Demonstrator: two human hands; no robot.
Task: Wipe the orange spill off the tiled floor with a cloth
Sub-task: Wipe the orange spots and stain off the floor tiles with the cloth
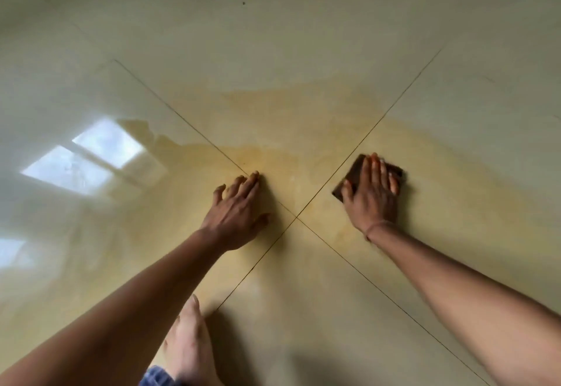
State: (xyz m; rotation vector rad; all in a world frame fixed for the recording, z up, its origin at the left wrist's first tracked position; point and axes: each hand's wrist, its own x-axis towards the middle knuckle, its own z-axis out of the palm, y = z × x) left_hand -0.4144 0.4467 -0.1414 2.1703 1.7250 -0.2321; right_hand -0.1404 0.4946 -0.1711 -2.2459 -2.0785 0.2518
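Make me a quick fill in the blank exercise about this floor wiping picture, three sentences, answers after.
1. The right hand presses flat on a dark ____ cloth.
2. The left hand rests on the floor holding ____.
3. The spill spreads across the crossing of ____ tiles.

Answers: brown; nothing; four

Our right hand point(372, 191) lies flat, fingers spread, pressing a dark brown cloth point(352, 179) onto the glossy tiled floor point(303, 21), just right of where four grout lines point(296, 218) cross. Our left hand point(238, 212) rests open on the pale orange spill point(273, 130) beside that crossing. A bare foot point(189, 346) stands near the lower edge.
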